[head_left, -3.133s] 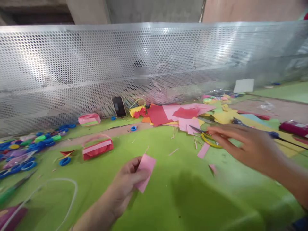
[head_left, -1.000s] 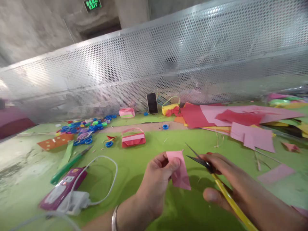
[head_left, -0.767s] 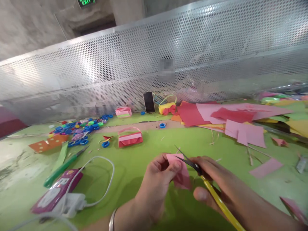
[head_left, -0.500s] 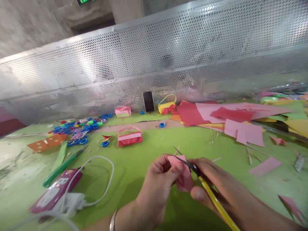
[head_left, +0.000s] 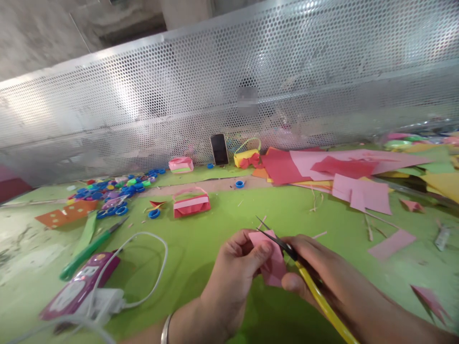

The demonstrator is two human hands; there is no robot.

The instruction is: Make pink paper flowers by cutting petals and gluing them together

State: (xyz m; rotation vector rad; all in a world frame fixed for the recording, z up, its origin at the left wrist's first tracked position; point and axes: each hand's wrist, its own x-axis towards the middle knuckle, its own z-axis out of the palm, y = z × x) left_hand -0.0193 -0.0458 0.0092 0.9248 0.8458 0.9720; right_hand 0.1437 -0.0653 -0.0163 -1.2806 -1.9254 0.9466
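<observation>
My left hand [head_left: 234,274] pinches a small pink paper piece [head_left: 271,258] between thumb and fingers, holding it just above the green bench [head_left: 201,239], and my right hand [head_left: 322,274] is clenched round the yellow handle of the scissors [head_left: 287,248], whose dark blades stand parted with the paper's upper edge between them. My left thumb lies across the paper close to the blades, so most of the piece is hidden behind my own fingers. Just beyond the blade tips a few thin paper slivers [head_left: 317,235] lie loose on the bench. To the right, near but apart from my hands, is a pink strip [head_left: 390,243], and further back a spread of pink and red sheets [head_left: 340,174] overlapping yellow ones. Ahead of my left hand sits a red and pink paper basket [head_left: 191,203], with a small blue ring [head_left: 239,184] behind it. Along the perforated metal screen [head_left: 229,91] a phone [head_left: 219,149] leans upright, a yellow paper basket [head_left: 247,155] just beside it and a pink paper box [head_left: 181,165] to its left. On the left side lie a heap of blue rings and caps [head_left: 111,191], an orange card [head_left: 66,213], a green-handled tool [head_left: 89,248], and a purple power strip [head_left: 75,289] with a white cable [head_left: 150,267] looping from it, all well clear of my hands.
</observation>
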